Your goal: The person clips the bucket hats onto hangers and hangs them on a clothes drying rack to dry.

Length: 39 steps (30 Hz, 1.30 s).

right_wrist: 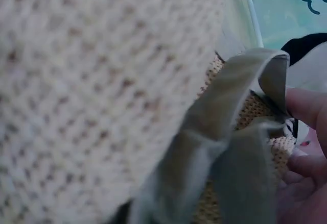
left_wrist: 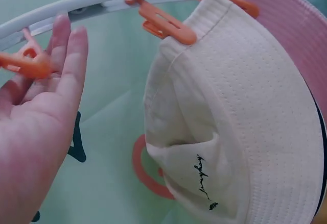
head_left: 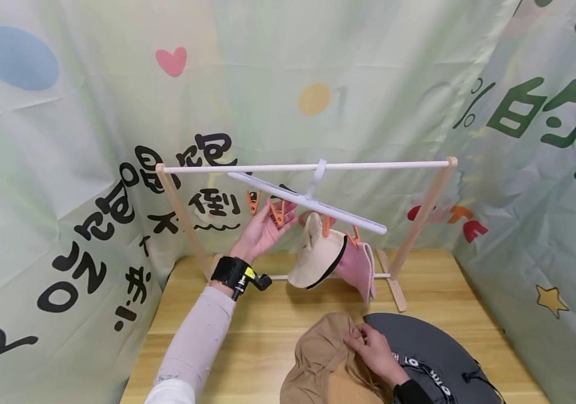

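Pinches brown sun hat (head_left: 318, 345) with right hand (head_left: 377, 352), toward front edge of wooden table (head_left: 252, 336) | with left hand (head_left: 261, 231), fingers extended, touches orange clothespin (head_left: 280, 217) on white hanger (head_left: 348, 215), beyond hat and leftward | nearer to hat: right hand

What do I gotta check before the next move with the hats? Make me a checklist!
1. Hanger hooked over the top rod: ok, though it tilts.
2. Cream hat held by an orange clip: ok.
3. Pink hat clipped too: ok.
4. Brown hat gripped by the right hand: ok.
5. Brown hat lifted to the hanger: not ok, it's well below.
6. Left hand squeezing the orange clip beside it: cannot tell.
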Each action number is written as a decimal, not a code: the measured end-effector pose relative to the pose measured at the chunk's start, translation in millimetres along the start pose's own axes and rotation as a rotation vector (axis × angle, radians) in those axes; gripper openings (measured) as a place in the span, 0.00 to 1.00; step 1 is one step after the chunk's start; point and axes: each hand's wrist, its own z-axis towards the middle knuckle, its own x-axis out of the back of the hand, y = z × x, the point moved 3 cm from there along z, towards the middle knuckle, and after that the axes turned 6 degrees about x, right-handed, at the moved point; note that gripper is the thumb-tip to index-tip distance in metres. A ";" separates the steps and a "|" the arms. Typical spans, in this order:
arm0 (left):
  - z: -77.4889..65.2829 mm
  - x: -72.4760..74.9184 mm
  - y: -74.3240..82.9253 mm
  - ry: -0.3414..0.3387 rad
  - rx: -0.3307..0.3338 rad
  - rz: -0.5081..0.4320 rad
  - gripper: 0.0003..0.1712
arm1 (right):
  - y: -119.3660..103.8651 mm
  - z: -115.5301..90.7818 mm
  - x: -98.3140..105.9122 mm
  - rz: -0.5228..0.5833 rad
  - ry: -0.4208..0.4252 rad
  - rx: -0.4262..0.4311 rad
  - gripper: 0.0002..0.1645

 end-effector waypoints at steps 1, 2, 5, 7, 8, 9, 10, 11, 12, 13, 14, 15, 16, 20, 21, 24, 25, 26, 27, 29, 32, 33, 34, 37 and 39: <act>-0.6 -0.3 -1.2 -0.019 0.011 0.003 0.27 | -1.8 -0.2 0.0 -0.002 0.008 0.009 0.17; -1.0 -0.9 -2.1 -0.038 0.018 0.007 0.27 | -3.8 -0.4 -0.1 -0.005 0.015 0.019 0.16; -1.6 -2.5 -3.9 -0.076 0.037 0.004 0.27 | -11.8 -0.6 -0.6 -0.024 0.038 0.060 0.13; -1.9 -3.9 -5.0 -0.095 0.052 0.004 0.28 | -17.6 -0.8 -1.3 -0.034 0.050 0.087 0.11; -2.0 -4.6 -5.3 -0.103 0.058 0.008 0.29 | -20.8 -0.9 -1.6 -0.040 0.059 0.107 0.11; -2.1 -5.3 -5.5 -0.110 0.062 0.010 0.29 | -23.9 -0.7 -1.8 -0.045 0.069 0.124 0.11; -2.2 -5.9 -5.7 -0.114 0.065 0.012 0.29 | -27.4 -0.7 -2.0 -0.045 0.075 0.139 0.11; -2.3 -6.3 -6.1 -0.119 0.068 0.016 0.29 | -30.6 -0.4 -2.2 -0.051 0.082 0.156 0.11; -2.4 -6.7 -6.2 -0.119 0.071 0.017 0.29 | -33.7 -0.1 -2.5 -0.056 0.089 0.170 0.11; -2.3 -6.8 -6.5 -0.119 0.072 0.019 0.28 | -37.2 0.3 -2.7 -0.064 0.096 0.186 0.11; -2.4 -7.0 -6.7 -0.116 0.071 0.022 0.28 | -40.8 0.5 -2.9 -0.077 0.103 0.203 0.11; -2.4 -7.0 -7.0 -0.111 0.070 0.025 0.26 | -43.9 1.1 -3.3 -0.095 0.111 0.219 0.11; -2.5 -7.1 -7.4 -0.102 0.067 0.027 0.25 | -47.8 1.3 -3.7 -0.111 0.118 0.240 0.12; -0.8 -9.0 -8.8 -0.071 0.047 0.060 0.17 | -63.5 3.0 -6.1 -0.168 0.140 0.310 0.12; 0.2 -9.9 -9.3 -0.060 0.042 0.071 0.16 | -68.2 3.2 -6.4 -0.174 0.141 0.330 0.12; 3.1 -12.9 -10.6 -0.028 0.028 0.110 0.16 | -82.9 4.6 -7.7 -0.217 0.156 0.378 0.14; 4.1 -13.5 -11.1 -0.014 0.026 0.116 0.17 | -87.8 5.3 -7.6 -0.235 0.167 0.401 0.15; 4.7 -13.9 -11.6 -0.003 0.025 0.118 0.18 | -92.5 6.0 -7.6 -0.249 0.176 0.417 0.15; 5.4 -13.9 -12.1 0.009 0.023 0.118 0.18 | -97.3 6.8 -7.3 -0.257 0.181 0.431 0.16; 6.5 -14.1 -12.8 0.023 0.016 0.127 0.18 | -105.8 9.1 -6.6 -0.270 0.192 0.451 0.16; 8.4 -14.2 -13.8 0.027 0.008 0.156 0.16 | -118.7 12.1 -3.5 -0.268 0.200 0.489 0.14; 9.1 -14.7 -14.2 0.029 0.007 0.174 0.15 | -122.6 13.1 -2.1 -0.271 0.199 0.504 0.13; 9.7 -15.3 -14.5 0.031 0.006 0.195 0.14 | -126.0 14.3 -0.8 -0.280 0.202 0.521 0.13; 11.3 -18.1 -16.3 0.035 0.000 0.255 0.16 | -132.8 18.6 3.0 -0.296 0.196 0.561 0.12; 12.5 -19.7 -17.7 0.038 -0.006 0.291 0.18 | -135.6 22.5 5.2 -0.308 0.187 0.575 0.12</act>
